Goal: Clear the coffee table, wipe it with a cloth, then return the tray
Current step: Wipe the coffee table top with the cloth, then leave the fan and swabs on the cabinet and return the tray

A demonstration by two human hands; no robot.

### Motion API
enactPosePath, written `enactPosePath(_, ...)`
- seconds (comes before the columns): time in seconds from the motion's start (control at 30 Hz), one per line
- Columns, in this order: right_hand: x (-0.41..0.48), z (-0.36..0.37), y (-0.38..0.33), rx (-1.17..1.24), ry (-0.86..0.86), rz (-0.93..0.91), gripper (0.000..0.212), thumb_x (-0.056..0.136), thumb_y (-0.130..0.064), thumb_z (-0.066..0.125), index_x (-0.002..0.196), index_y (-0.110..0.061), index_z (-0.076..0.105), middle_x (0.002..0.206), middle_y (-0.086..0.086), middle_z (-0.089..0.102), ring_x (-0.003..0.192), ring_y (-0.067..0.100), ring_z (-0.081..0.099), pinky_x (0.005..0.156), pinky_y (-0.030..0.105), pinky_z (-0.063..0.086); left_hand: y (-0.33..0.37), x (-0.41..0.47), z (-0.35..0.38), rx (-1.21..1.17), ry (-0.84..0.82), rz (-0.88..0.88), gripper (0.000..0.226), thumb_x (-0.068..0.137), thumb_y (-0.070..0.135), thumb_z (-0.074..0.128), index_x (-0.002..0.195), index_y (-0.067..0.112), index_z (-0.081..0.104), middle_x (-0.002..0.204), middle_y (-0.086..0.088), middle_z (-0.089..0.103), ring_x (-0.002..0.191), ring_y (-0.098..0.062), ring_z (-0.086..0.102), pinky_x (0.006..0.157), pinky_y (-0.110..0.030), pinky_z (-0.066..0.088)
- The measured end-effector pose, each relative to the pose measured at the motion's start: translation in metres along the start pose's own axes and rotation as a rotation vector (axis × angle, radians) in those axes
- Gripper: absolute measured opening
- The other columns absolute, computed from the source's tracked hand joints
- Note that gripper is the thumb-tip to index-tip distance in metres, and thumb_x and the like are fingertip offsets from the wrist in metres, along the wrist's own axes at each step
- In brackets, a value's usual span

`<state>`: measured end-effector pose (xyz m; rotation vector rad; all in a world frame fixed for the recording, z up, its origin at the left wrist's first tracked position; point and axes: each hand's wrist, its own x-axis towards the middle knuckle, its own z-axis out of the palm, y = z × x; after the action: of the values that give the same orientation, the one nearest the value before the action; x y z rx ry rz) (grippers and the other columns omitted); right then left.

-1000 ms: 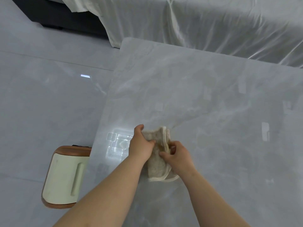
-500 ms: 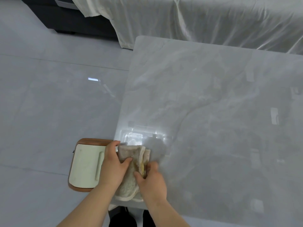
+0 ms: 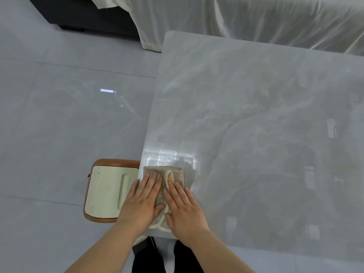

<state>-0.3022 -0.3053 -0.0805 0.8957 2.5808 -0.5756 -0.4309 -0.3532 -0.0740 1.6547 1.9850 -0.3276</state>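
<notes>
A beige folded cloth [image 3: 178, 172] lies flat on the near-left corner of the grey marble coffee table [image 3: 256, 115]; a yellow patch shows in its fold. My left hand [image 3: 141, 200] and my right hand [image 3: 183, 207] both rest palm-down on the cloth, side by side, fingers stretched out and not curled around it. The cloth's near end pokes out under my wrists by the table's front edge. A cream tray with a brown wooden rim [image 3: 106, 194] sits lower down, just left of that corner, partly under my left hand.
A white sheet [image 3: 256, 20] drapes over furniture along the table's far edge, with a dark base [image 3: 88, 16] at the far left. Glossy grey floor tiles [image 3: 59, 125] spread to the left. My dark-clad legs [image 3: 147, 257] stand at the front edge.
The cloth has come from further in on the table to the near-left corner. My hands, which were gripping and folding it, now lie flat on it.
</notes>
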Motion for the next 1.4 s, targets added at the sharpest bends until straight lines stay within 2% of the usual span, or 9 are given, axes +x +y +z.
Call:
enactPosePath(0.1, 0.000, -0.008, 0.004, 0.019, -0.025, 0.007, 0.052, 0.072, -0.047, 0.030, 0.106, -0.033, 0.067, 0.119, -0.014, 0.063, 0.111, 0.003, 0.058, 0.090, 0.023, 0.050, 0.000, 0.003, 0.001, -0.048, 0.075, -0.047, 0.060, 0.083, 0.045, 0.031, 0.131, 0.011, 0.037, 0.140, -0.017, 0.041, 0.132, -0.033, 0.031, 0.108, -0.028, -0.009)
enactPosePath(0.17, 0.002, -0.011, 0.010, 0.044, -0.078, -0.049, 0.052, 0.083, -0.041, 0.032, 0.129, -0.024, 0.049, 0.144, -0.007, 0.038, 0.132, 0.009, 0.038, 0.108, 0.027, 0.033, -0.002, 0.007, 0.010, -0.070, 0.046, -0.063, 0.064, 0.091, 0.044, 0.030, 0.134, 0.020, -0.011, 0.153, -0.006, -0.006, 0.139, -0.026, -0.011, 0.110, -0.030, -0.019)
enactPosePath(0.2, 0.006, -0.009, 0.014, 0.028, -0.118, -0.104, 0.054, 0.091, -0.037, 0.029, 0.141, -0.018, 0.027, 0.153, -0.002, 0.013, 0.142, 0.013, 0.016, 0.115, 0.031, 0.015, -0.002, 0.008, 0.012, -0.071, -0.003, -0.076, 0.066, 0.092, 0.044, 0.029, 0.134, 0.022, -0.018, 0.152, -0.002, -0.016, 0.138, -0.022, -0.019, 0.111, -0.031, -0.017)
enactPosePath(0.27, 0.009, -0.011, 0.018, 0.051, -0.240, -0.149, 0.059, 0.096, -0.036, 0.026, 0.145, -0.014, 0.000, 0.155, 0.003, -0.010, 0.143, 0.018, -0.009, 0.116, 0.034, -0.004, 0.000, 0.009, 0.012, -0.062, -0.029, -0.096, 0.069, 0.092, 0.043, 0.030, 0.139, 0.020, -0.014, 0.153, 0.000, -0.018, 0.139, -0.018, -0.020, 0.112, -0.032, -0.012)
enactPosePath(0.47, 0.013, -0.017, 0.019, 0.166, -0.166, -0.096, 0.052, 0.095, -0.022, 0.035, 0.144, -0.015, 0.018, 0.156, 0.001, 0.007, 0.143, 0.015, 0.003, 0.116, 0.032, 0.011, 0.005, 0.010, 0.006, -0.099, -0.037, -0.117, 0.070, 0.091, 0.039, 0.037, 0.142, 0.018, -0.007, 0.154, 0.001, -0.015, 0.141, -0.016, -0.014, 0.114, -0.030, -0.001)
enactPosePath(0.63, -0.008, -0.009, 0.004, 0.415, -0.068, 0.160, 0.054, 0.091, -0.010, 0.041, 0.141, -0.020, 0.024, 0.154, -0.001, 0.017, 0.141, 0.018, 0.013, 0.114, 0.033, 0.022, 0.005, 0.006, 0.001, -0.127, -0.006, -0.068, 0.069, 0.090, 0.033, 0.041, 0.143, 0.018, -0.001, 0.155, -0.001, -0.009, 0.142, -0.018, -0.008, 0.113, -0.033, 0.012)
enactPosePath(0.87, -0.107, -0.006, -0.025, 0.816, 0.159, 0.663, 0.042, 0.089, -0.015, 0.045, 0.130, -0.019, 0.043, 0.126, 0.003, 0.057, 0.116, 0.022, 0.050, 0.091, 0.029, 0.041, 0.032, -0.040, -0.034, -0.108, 0.030, 0.134, 0.034, 0.088, 0.027, 0.045, 0.121, 0.019, 0.052, 0.129, -0.008, 0.053, 0.120, -0.025, 0.043, 0.091, -0.032, 0.038)
enactPosePath(1.13, -0.312, 0.012, -0.057, 1.160, 0.676, 1.243, 0.029, 0.083, -0.015, 0.049, 0.109, -0.018, 0.061, 0.110, 0.006, 0.067, 0.103, 0.023, 0.057, 0.083, 0.025, 0.042, 0.197, -0.156, -0.050, -0.341, -0.003, 0.556, 0.018, 0.085, 0.013, 0.054, 0.099, 0.012, 0.066, 0.103, -0.010, 0.069, 0.097, -0.027, 0.060, 0.082, -0.030, 0.041)
enactPosePath(1.4, -0.568, 0.089, -0.142, 1.301, 1.240, 1.744, 0.024, 0.083, -0.014, 0.051, 0.103, -0.014, 0.064, 0.096, 0.004, 0.067, 0.089, 0.017, 0.059, 0.070, 0.020, 0.038, 0.380, -0.357, 0.026, -0.278, -0.233, 1.012, 0.016, 0.084, 0.010, 0.053, 0.093, 0.014, 0.066, 0.087, -0.010, 0.069, 0.087, -0.026, 0.062, 0.079, -0.033, 0.044)
